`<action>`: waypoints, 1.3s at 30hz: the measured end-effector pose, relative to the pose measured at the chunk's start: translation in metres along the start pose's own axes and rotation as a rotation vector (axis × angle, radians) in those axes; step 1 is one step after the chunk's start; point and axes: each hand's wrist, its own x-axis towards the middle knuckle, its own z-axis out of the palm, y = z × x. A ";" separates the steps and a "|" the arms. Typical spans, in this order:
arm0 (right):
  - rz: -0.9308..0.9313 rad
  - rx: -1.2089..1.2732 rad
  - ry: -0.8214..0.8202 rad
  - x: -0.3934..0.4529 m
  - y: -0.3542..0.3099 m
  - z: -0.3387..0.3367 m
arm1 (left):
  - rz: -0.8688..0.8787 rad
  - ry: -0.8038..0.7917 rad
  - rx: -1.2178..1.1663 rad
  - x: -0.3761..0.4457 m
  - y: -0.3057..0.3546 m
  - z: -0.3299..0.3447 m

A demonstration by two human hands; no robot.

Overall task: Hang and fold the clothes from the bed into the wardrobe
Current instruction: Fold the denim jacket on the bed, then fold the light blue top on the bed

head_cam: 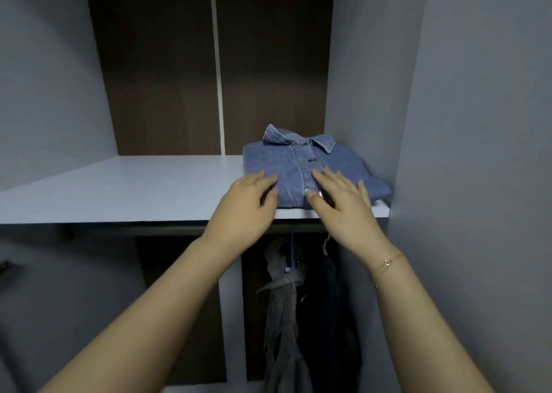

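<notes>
Denim is lying under both my palms — my left hand (249,203) is resting flat on the near left corner of the folded shirt (301,173), fingers straight and slightly spread, gripping nothing. My right hand (343,204) is pressing down just beside it on the button placket, fingers likewise straight, a thin bracelet (385,265) showing on that wrist. The two hands are sitting close together but not touching. The shirt is lying collar-away on the pale shelf (119,189), pushed into the right end against the wardrobe (448,124) side wall. Below the shelf, a grey shirt (283,303) and a dark garment (328,303) are hanging side by side — their hangers only partly showing in the shadow.
</notes>
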 end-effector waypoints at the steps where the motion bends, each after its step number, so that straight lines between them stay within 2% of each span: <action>1: -0.023 0.056 -0.013 -0.016 -0.003 -0.002 | -0.011 0.012 0.055 -0.019 0.003 -0.006; 4: -0.068 0.232 -0.077 -0.062 -0.013 -0.011 | -0.127 0.038 0.270 -0.082 0.008 -0.026; 10: -0.272 -0.004 -0.225 -0.131 -0.063 -0.001 | -0.378 -0.013 0.659 -0.226 0.024 -0.082; 14: -0.566 0.022 -0.376 -0.184 -0.130 0.015 | -0.544 -0.006 0.840 -0.329 0.035 -0.133; 21: -1.052 0.098 -0.553 -0.319 -0.257 0.036 | -0.897 0.092 0.951 -0.532 0.088 -0.213; 28: -1.357 0.359 -0.808 -0.527 -0.390 0.027 | -1.291 0.267 1.055 -0.749 0.185 -0.271; 33: -1.611 0.500 -0.948 -0.691 -0.458 -0.002 | -1.631 0.439 1.075 -0.888 0.268 -0.269; 39: -2.071 0.574 -1.133 -0.865 -0.511 -0.034 | -2.094 0.600 0.976 -1.031 0.358 -0.235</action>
